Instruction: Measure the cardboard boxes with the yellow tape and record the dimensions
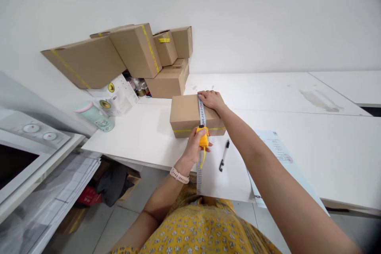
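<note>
A brown cardboard box (185, 109) with a yellow strip along its front sits on the white table. My left hand (194, 146) is closed around a yellow tape measure (204, 138) at the box's front edge. Its white blade (202, 113) runs out across the box top to the far edge. There my right hand (210, 99) rests on the top, fingers at the blade's far end; whether they pinch it or only press on it is hard to make out. Below the box lie a spiral notebook (229, 184) and a black-capped pen (224, 156).
Stacked cardboard boxes (135, 49) lean against the wall at the back left. A mint tumbler (97, 117) stands near a white carton with avocado pictures (119, 97). A microwave (35, 133) is at far left. Printed papers (275, 151) lie under my right forearm.
</note>
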A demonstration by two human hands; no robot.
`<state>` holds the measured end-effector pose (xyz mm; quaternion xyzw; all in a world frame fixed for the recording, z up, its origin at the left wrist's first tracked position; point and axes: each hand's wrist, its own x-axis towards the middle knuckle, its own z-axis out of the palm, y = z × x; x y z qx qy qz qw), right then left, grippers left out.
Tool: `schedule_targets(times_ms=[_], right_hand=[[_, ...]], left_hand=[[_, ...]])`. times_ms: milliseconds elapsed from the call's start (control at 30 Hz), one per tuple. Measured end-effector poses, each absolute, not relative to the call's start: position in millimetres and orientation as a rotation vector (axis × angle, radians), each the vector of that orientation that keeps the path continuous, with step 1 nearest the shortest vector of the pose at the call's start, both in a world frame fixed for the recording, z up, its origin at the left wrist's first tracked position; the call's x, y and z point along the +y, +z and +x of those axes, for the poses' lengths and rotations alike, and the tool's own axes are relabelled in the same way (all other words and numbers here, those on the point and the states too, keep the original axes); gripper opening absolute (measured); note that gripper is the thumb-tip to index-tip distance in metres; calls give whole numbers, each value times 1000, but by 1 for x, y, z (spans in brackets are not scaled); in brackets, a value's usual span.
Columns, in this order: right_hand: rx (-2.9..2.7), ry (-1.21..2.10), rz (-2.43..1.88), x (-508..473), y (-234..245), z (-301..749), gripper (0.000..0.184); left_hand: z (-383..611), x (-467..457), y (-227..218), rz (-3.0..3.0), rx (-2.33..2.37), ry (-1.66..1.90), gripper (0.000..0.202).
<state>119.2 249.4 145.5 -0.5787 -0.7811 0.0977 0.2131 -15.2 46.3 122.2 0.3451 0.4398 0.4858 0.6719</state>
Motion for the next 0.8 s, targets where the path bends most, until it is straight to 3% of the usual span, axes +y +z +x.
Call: schedule_targets(times_ms=[133, 233, 367, 567, 700, 800], right_hand=[[-1866, 584, -1449, 244, 157, 136, 60], [-1555, 605, -1344, 228, 151, 167, 64], [-1269, 635, -1424, 187, 112, 210, 65], [-1156, 956, -1398, 124, 62, 213, 69], [-1233, 1070, -1248, 109, 77, 197, 70], [-1289, 926, -1255, 112, 103, 194, 71]], left_hand=[[-32, 42, 132, 872, 923, 1202, 59], [-61, 34, 139, 1000, 954, 1366, 64], [-108, 29, 132, 1119, 1109, 1531, 64], [-136, 42, 100, 1042, 1191, 1561, 55], [-136, 54, 93, 995, 1065, 1509, 53], [-140, 65, 108, 1024, 958, 1556, 54]])
